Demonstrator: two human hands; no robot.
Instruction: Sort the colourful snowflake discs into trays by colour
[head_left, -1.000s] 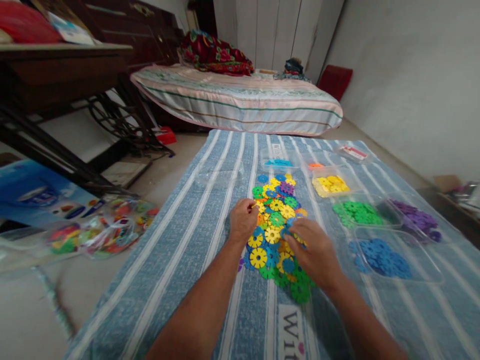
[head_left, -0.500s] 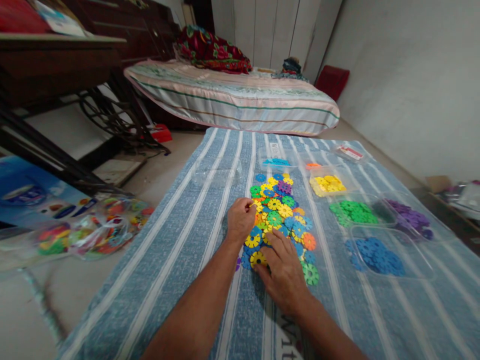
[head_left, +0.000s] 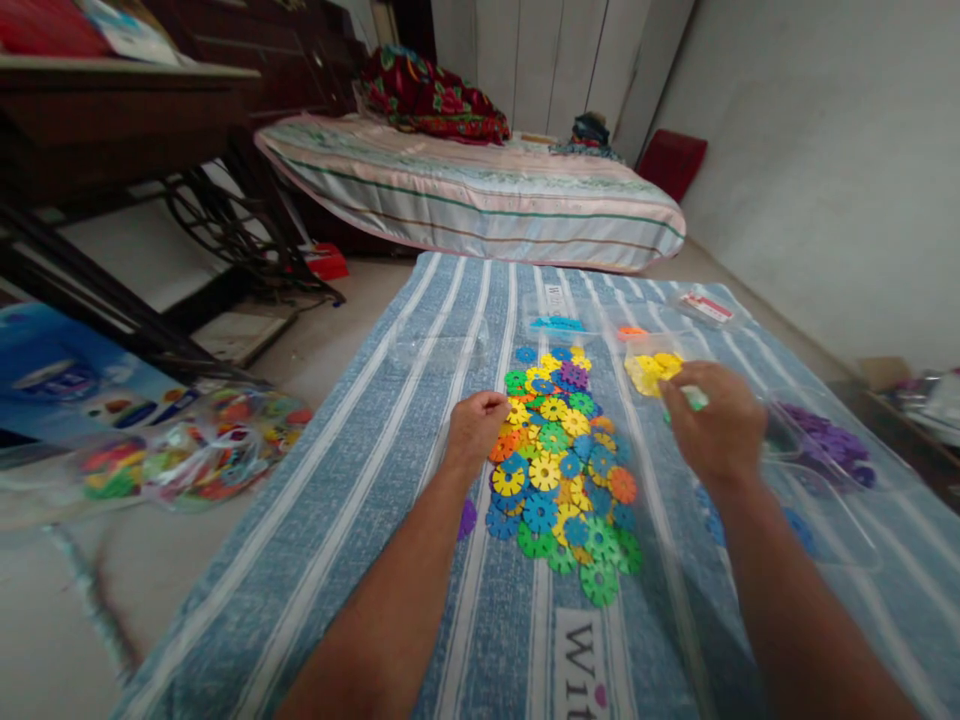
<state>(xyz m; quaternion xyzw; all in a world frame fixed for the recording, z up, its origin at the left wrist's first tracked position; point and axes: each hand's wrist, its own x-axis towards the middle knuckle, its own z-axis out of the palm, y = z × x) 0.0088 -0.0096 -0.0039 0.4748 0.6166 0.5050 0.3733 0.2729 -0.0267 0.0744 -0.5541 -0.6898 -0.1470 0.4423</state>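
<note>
In the head view, the left hand [head_left: 475,424] rests on the striped blue cloth [head_left: 360,480] at the left edge of a loose pile of flower-shaped discs [head_left: 564,470]. Its fingers are curled shut into a loose fist that touches the nearest orange and yellow discs, and I cannot tell whether anything lies inside it. The right hand [head_left: 715,424] hangs to the right of the pile, over the row of clear trays. Its thumb and fingertips are pinched on a pale green piece [head_left: 694,398], which sits just near and right of the tray of yellow discs [head_left: 651,369]. Further right is the tray of purple discs [head_left: 831,441], and nearer, partly hidden by the right forearm, the tray of blue discs [head_left: 799,524]. At the far end of the pile stands a small tray with light blue pieces [head_left: 556,325], and left of it an empty clear tray [head_left: 439,349]. Off the cloth on the left floor lies a clear bag of mixed coloured pieces [head_left: 196,460]. Beyond the cloth lies a striped mattress [head_left: 480,200].
</note>
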